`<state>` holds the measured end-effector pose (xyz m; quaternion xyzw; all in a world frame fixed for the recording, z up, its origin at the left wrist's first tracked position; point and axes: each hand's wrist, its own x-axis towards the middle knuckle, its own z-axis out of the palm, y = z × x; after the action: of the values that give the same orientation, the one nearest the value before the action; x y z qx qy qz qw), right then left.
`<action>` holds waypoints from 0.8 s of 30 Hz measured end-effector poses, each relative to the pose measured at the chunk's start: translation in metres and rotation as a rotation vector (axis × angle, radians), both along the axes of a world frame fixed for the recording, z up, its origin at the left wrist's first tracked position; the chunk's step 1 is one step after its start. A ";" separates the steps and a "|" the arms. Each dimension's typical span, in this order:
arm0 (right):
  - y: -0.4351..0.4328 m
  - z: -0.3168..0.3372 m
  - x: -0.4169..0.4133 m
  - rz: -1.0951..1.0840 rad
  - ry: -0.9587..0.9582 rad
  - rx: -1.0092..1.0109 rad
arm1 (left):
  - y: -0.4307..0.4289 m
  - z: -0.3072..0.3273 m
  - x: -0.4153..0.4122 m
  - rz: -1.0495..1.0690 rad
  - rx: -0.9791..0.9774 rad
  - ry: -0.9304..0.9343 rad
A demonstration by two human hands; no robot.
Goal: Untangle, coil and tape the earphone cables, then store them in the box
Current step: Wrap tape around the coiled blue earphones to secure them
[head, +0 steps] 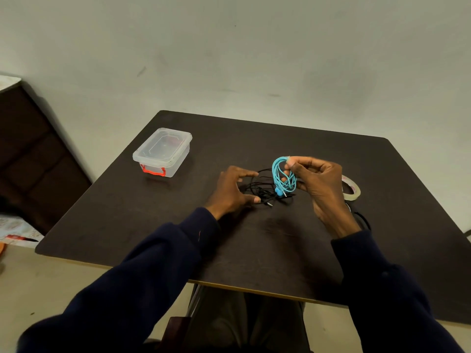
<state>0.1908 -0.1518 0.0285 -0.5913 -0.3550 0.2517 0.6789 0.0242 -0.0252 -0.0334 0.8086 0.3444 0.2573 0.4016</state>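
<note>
A clear plastic box (pixel 163 151) stands at the far left of the dark table (pixel 254 250), its lid on and 1 red latch (pixel 153 171) on the near end. What it holds cannot be told through the clear walls.

The right hand (pixel 318 182) is raised just above the table, fingers and thumb pinched on a coiled blue earphone cable (pixel 280 174), whose loops hang down to the left of the palm.

The left hand (pixel 229 189) holds nothing. Its fingers are spread and loosely curved beside a tangled black earphone cable (pixel 262 189), which lies on the table between the 2 hands.

A tape roll (pixel 353 189) lies flat to the right, partly behind the right hand. Another dark cable (pixel 363 220) lies near the right wrist.
</note>
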 end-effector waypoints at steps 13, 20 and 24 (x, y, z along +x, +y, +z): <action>0.016 0.003 -0.021 0.055 0.015 0.026 | 0.089 0.031 -0.107 0.769 0.463 0.174; 0.036 0.013 -0.043 0.111 0.066 0.022 | 0.093 0.028 -0.119 0.693 0.287 0.055; 0.060 0.017 -0.063 0.135 0.078 0.002 | 0.100 0.032 -0.127 0.701 0.263 -0.009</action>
<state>0.1281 -0.0917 0.0457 -0.5550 -0.3675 0.3194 0.6744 -0.1032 0.0743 -0.0015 0.6852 0.5626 0.4247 0.1835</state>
